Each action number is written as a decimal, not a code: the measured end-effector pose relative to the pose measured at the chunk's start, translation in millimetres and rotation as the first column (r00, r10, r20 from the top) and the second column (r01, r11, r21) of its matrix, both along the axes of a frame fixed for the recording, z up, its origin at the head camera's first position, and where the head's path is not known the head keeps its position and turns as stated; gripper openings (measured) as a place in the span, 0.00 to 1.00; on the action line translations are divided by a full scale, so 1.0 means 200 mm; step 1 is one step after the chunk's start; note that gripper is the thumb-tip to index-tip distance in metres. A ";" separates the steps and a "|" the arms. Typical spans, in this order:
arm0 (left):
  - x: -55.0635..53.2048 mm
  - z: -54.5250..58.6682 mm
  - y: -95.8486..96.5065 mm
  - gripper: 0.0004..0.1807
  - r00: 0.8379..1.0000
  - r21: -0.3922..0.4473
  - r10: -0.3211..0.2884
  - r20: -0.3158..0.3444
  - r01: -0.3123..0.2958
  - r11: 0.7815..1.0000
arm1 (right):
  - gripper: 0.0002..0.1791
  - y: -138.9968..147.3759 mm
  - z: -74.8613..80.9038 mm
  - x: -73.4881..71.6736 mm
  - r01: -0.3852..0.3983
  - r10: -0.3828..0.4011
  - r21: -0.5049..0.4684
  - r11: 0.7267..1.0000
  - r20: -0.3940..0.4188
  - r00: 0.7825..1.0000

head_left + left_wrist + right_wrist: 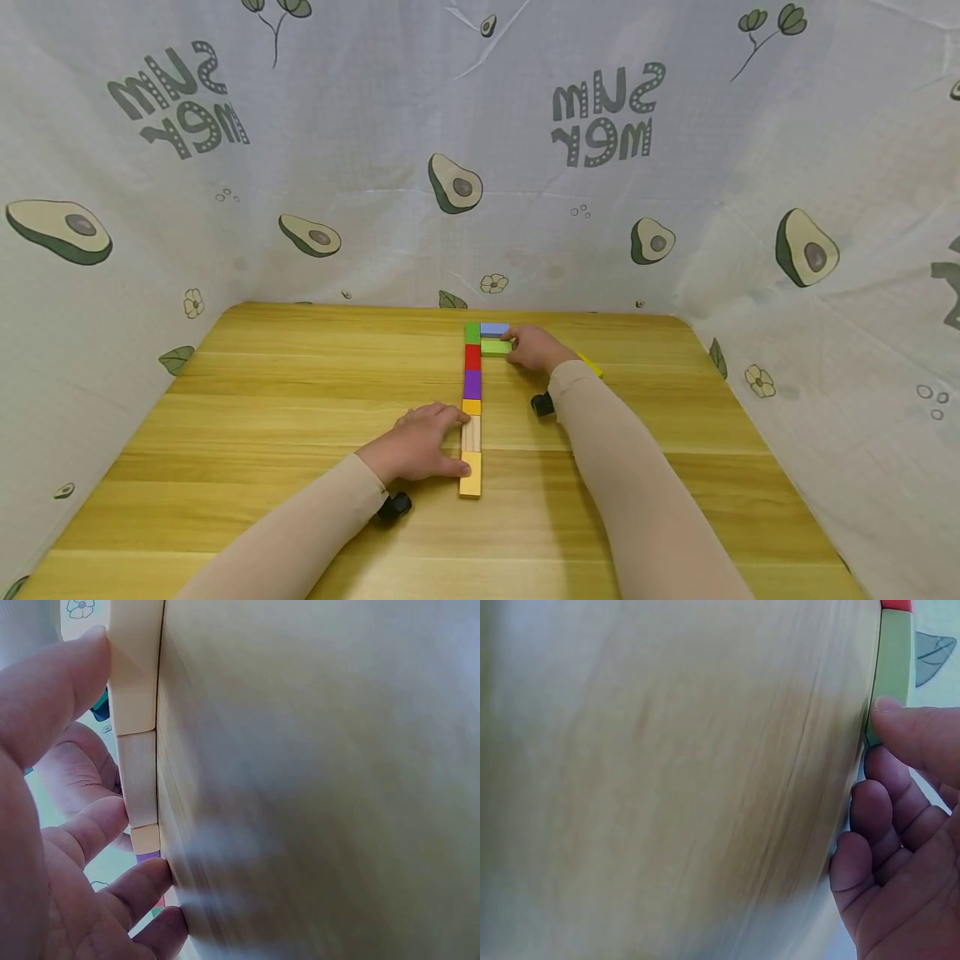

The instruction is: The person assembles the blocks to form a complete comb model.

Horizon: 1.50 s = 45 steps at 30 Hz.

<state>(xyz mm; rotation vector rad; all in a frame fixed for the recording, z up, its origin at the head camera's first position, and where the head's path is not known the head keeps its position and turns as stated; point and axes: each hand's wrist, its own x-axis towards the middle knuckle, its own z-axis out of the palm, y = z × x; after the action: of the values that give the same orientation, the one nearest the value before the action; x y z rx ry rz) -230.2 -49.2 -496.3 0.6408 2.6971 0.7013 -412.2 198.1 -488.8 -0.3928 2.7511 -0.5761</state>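
Observation:
A straight column of wooden blocks lies on the table: green (472,333), red (472,357), purple (472,384), a short orange one (471,407), plain wood (471,438) and pale orange (470,483) nearest me. From its far end, a blue block (492,329) and a light green block (493,348) stick out to the right. My right hand (534,348) pinches the light green block's outer end; in the right wrist view its thumb lies on that block (894,656). My left hand (420,442) has spread fingers, touching the plain wood block and the pale orange block (136,667) from the left.
A yellow block (590,365) is partly hidden behind my right wrist. Black wrist cameras show under both wrists. The wooden table (300,400) ends at a white cloth (360,125) printed with avocados, which hangs behind it and on both sides.

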 end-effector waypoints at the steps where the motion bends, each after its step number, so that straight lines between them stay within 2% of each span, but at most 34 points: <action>1: 0.00 0.00 0.00 0.42 1.000 -0.001 -0.001 0.000 0.001 1.000 | 0.25 0.00 0.00 0.00 -0.001 0.001 -0.001 1.000 0.000 1.000; 21: 0.01 -0.01 0.01 0.42 1.000 -0.004 -0.019 -0.010 0.019 1.000 | 0.26 0.05 0.00 0.02 -0.015 0.015 -0.017 1.000 -0.002 1.000; 26: 0.01 -0.01 0.01 0.42 1.000 -0.006 -0.026 -0.012 0.026 1.000 | 0.26 0.11 0.05 0.05 -0.044 0.043 -0.057 0.997 -0.015 0.999; 29: 0.01 -0.01 0.01 0.42 1.000 -0.009 -0.022 -0.012 0.022 1.000 | 0.25 0.17 0.10 0.07 -0.063 0.062 -0.076 0.995 -0.016 0.998; 35: 0.01 0.00 0.00 0.42 1.000 -0.008 -0.006 -0.017 0.006 1.000 | 0.25 0.30 0.18 0.15 -0.119 0.119 -0.018 0.993 -0.019 0.993; 40: 0.01 0.00 0.00 0.42 1.000 -0.007 -0.005 -0.024 0.005 1.000 | 0.25 0.45 0.19 0.21 -0.157 0.157 0.025 0.987 -0.002 0.988; 45: 0.01 -0.01 0.01 0.42 1.000 -0.001 -0.009 -0.026 0.009 1.000 | 0.25 0.54 0.17 0.30 -0.151 0.150 0.053 0.987 0.016 0.989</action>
<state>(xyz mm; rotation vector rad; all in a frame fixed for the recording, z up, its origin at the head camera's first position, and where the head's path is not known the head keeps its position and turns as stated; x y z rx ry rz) -228.7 -47.9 -497.3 0.6660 2.7165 0.6943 -353.1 305.2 -454.2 -0.5766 2.6899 -0.4626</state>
